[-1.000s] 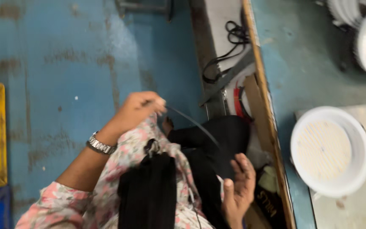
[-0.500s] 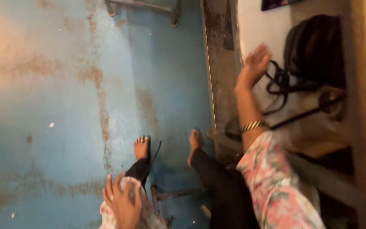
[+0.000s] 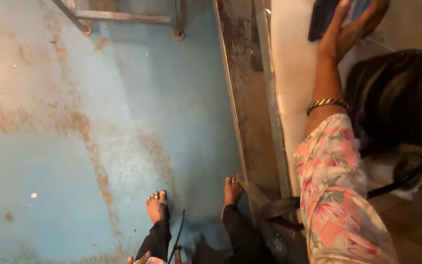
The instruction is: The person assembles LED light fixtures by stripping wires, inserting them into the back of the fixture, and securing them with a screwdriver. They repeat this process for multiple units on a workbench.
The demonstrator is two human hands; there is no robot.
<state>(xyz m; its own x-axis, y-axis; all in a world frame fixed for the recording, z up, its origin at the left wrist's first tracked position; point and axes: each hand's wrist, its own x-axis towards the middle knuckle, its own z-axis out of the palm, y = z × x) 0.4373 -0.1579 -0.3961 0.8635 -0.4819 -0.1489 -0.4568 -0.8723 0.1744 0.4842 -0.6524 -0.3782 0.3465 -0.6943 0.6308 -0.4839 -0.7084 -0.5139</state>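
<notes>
Two hands show, one far more fully than the other. The right hand (image 3: 352, 24) reaches up to the top edge of the view, fingers curled loosely round one dark flat rectangular phone-like object (image 3: 326, 19) that rests on the white surface of the bench (image 3: 294, 73); one black-and-gold striped bangle (image 3: 327, 103) circles the wrist, above one pink floral fabric sleeve (image 3: 340, 195). The left hand (image 3: 140, 259) barely enters at the bottom edge — only fingertips show, so whether it is spread or closed I cannot tell. Two bare feet (image 3: 157, 205) stand on the worn blue painted floor (image 3: 74, 146) with its rust-brown patches, below black trouser legs (image 3: 242, 234). One thin black cord (image 3: 178, 234) hangs between the feet. One large dark fabric bag (image 3: 396, 98) lies just beside the right forearm, and a black strap (image 3: 396, 183) below it — both crowd the bench's right side. One rusty metal bench rail (image 3: 247, 98) separates floor and bench.
</notes>
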